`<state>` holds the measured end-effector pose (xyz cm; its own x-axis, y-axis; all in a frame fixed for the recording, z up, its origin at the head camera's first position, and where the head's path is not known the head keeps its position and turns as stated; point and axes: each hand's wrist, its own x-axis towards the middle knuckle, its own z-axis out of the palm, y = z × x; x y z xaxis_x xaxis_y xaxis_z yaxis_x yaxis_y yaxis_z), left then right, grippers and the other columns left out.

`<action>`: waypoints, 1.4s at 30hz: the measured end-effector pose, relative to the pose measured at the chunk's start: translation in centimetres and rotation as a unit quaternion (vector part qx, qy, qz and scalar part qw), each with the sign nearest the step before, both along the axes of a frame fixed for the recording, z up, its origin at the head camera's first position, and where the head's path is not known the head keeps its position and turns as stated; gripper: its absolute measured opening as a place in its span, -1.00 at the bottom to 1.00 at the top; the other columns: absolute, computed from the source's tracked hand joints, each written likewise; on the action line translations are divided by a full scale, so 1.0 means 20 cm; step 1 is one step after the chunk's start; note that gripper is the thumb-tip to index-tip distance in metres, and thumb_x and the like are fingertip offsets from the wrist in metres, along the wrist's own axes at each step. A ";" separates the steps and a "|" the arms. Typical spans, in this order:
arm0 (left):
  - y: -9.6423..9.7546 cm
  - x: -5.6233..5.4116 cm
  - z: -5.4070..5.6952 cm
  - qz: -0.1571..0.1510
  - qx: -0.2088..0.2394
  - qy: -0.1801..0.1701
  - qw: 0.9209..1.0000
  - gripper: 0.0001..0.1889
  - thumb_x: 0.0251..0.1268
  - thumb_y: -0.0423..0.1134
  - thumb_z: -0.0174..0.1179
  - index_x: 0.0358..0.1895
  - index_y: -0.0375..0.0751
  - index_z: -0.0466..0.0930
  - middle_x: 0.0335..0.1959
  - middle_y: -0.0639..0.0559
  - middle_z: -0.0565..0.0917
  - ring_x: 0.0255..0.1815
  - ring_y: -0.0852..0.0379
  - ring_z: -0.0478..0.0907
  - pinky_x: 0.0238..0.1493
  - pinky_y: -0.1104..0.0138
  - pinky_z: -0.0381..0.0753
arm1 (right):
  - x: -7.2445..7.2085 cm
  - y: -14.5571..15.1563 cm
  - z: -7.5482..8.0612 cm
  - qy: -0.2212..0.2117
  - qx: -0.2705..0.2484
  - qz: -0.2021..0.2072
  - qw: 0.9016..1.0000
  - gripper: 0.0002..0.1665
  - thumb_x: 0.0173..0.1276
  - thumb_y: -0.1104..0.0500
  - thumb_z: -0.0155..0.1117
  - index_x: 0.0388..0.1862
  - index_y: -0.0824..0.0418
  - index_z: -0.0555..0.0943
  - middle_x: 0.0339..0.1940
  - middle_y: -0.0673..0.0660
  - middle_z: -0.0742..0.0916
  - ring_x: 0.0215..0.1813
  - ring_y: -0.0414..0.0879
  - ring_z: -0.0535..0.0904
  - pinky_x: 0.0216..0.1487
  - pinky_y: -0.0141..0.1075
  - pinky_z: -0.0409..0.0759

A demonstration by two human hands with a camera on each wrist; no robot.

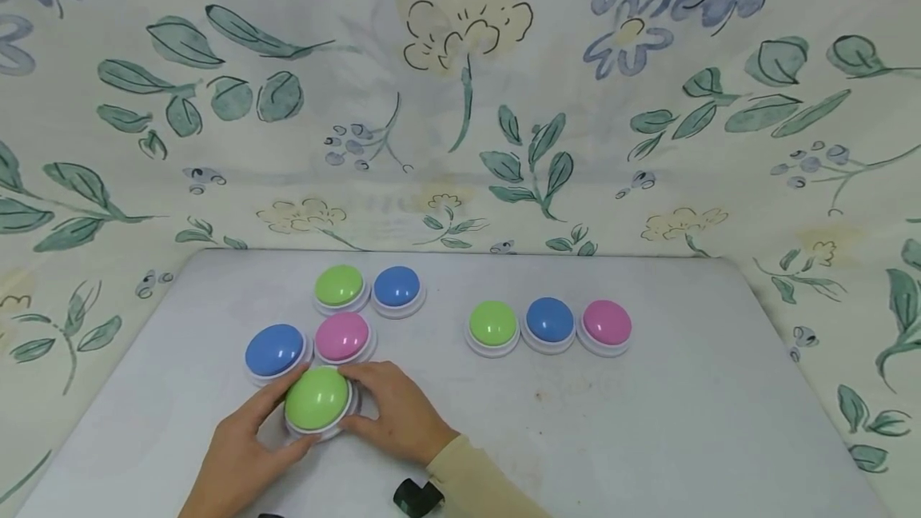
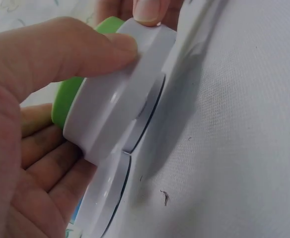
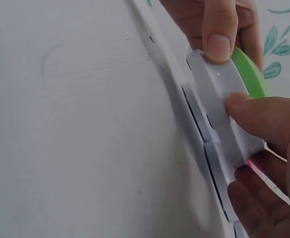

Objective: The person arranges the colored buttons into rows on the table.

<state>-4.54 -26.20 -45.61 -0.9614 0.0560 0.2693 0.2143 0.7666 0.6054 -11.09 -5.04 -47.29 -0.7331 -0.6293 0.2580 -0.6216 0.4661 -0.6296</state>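
Note:
A green dome push button [image 1: 316, 398] with a white round base is held between both hands, above the tabletop in the wrist views. My left hand [image 1: 241, 450] grips its left side, the thumb [image 2: 110, 52] against the white base. From the right, my right hand [image 1: 399, 410] grips the same base, thumb and fingers around its rim. Just beyond it sit a blue button [image 1: 274, 349] and a pink button [image 1: 342, 336]. In both wrist views the held base stands over other white bases; whether it touches them I cannot tell.
Farther back stand another green button [image 1: 339, 285] and a blue button [image 1: 397, 287]. To the right, green [image 1: 493, 324], blue [image 1: 550, 320] and pink buttons [image 1: 607, 323] form a row on the white table [image 1: 683, 422]. A black object [image 1: 417, 497] shows near the right sleeve.

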 end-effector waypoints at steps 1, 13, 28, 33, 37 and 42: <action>0.00 0.00 0.00 0.001 0.004 0.003 1.000 0.00 -0.24 -0.27 0.66 0.46 -0.03 0.40 0.32 -0.13 0.56 0.25 0.82 0.10 0.15 0.87 0.10 | 0.00 0.00 0.00 0.003 0.000 0.000 1.000 -0.27 0.31 0.02 0.46 0.42 0.14 0.45 0.33 -0.04 0.61 0.36 -0.24 0.45 0.43 -0.47 0.29; 0.03 -0.02 0.00 0.014 0.043 0.033 0.998 0.02 -0.29 -0.33 0.68 0.45 0.02 0.43 0.33 -0.12 0.56 0.30 0.73 0.21 0.16 0.82 0.21 | -0.01 0.03 0.05 0.016 -0.015 -0.006 1.000 -0.22 0.28 0.07 0.49 0.43 0.14 0.43 0.36 -0.04 0.59 0.37 -0.22 0.43 0.44 -0.47 0.26; 0.09 -0.04 0.01 0.030 0.036 0.060 0.997 0.01 -0.30 -0.36 0.68 0.43 -0.04 0.44 0.32 -0.18 0.56 0.28 0.74 0.20 0.17 0.82 0.19 | -0.03 0.07 0.07 0.006 -0.021 -0.021 1.000 -0.19 0.26 0.06 0.52 0.45 0.13 0.43 0.38 -0.06 0.57 0.38 -0.21 0.42 0.44 -0.45 0.30; 0.11 -0.06 0.03 0.025 0.030 0.070 0.997 -0.01 -0.32 -0.36 0.68 0.41 -0.12 0.46 0.30 -0.19 0.57 0.28 0.75 0.19 0.17 0.82 0.20 | -0.04 0.08 0.08 0.010 -0.016 -0.026 0.999 -0.19 0.25 0.06 0.52 0.45 0.13 0.43 0.39 -0.04 0.57 0.40 -0.19 0.42 0.44 -0.43 0.30; 0.12 -0.08 0.03 0.014 0.028 0.079 0.996 -0.02 -0.32 -0.37 0.68 0.40 -0.15 0.47 0.30 -0.18 0.58 0.29 0.74 0.18 0.18 0.81 0.20 | -0.05 0.09 0.09 0.019 -0.022 -0.032 0.999 -0.19 0.23 0.07 0.53 0.43 0.16 0.43 0.38 0.01 0.58 0.40 -0.16 0.43 0.46 -0.40 0.29; 0.14 -0.11 0.05 0.000 0.022 0.089 0.996 -0.03 -0.31 -0.38 0.67 0.40 -0.16 0.47 0.30 -0.18 0.58 0.31 0.71 0.17 0.20 0.80 0.21 | -0.06 0.11 0.08 0.025 -0.027 -0.042 0.998 -0.19 0.24 0.07 0.53 0.43 0.19 0.43 0.38 0.04 0.58 0.41 -0.13 0.43 0.47 -0.38 0.29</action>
